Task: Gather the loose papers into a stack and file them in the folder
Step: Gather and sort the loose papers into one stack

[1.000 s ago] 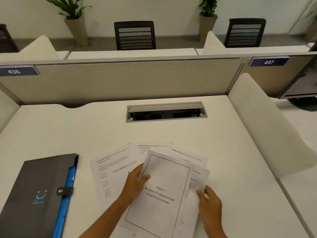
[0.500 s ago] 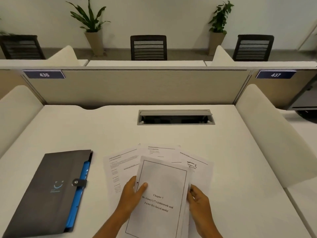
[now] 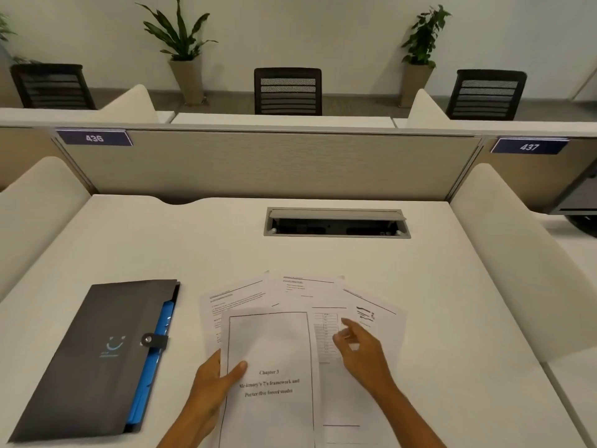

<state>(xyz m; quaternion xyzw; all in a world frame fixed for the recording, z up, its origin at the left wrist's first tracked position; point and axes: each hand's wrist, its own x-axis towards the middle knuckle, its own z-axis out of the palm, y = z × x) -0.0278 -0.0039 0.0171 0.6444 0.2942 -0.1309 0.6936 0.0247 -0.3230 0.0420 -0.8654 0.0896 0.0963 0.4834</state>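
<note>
Desk [image 3: 226,247], white and broad, fills the lower two thirds of the frame, closed off at the back by a beige partition [image 3: 271,163] that runs across the middle. Number plates sit on that partition: 436 [image 3: 94,138] at the upper left and 437 [image 3: 529,146] at the upper right. Beyond it, along the top of the frame, stand three dark chairs and two potted plants against a pale wall. A grey cable hatch [image 3: 336,223] is sunk into the desk just right of centre, its lid raised.

At the lower left lies the folder [image 3: 87,360], dark grey, closed with a snap tab on its right edge, blue inner pockets showing along that edge. It lies apart from the papers.

The loose papers [image 3: 300,295] are fanned out at the lower centre, overlapping one another, flat on the desk. On top of them is the title sheet [image 3: 269,344], a framed page reading "Chapter 3".

The left hand [image 3: 210,386] grips the title sheet at its left edge, thumb pressed on top of the page and the other fingers hidden beneath it. The right hand [image 3: 361,350] is over the sheets to the right of the title sheet, fingers loosely spread and slightly blurred, closed on nothing; whether the fingertips touch the paper cannot be told.
</note>
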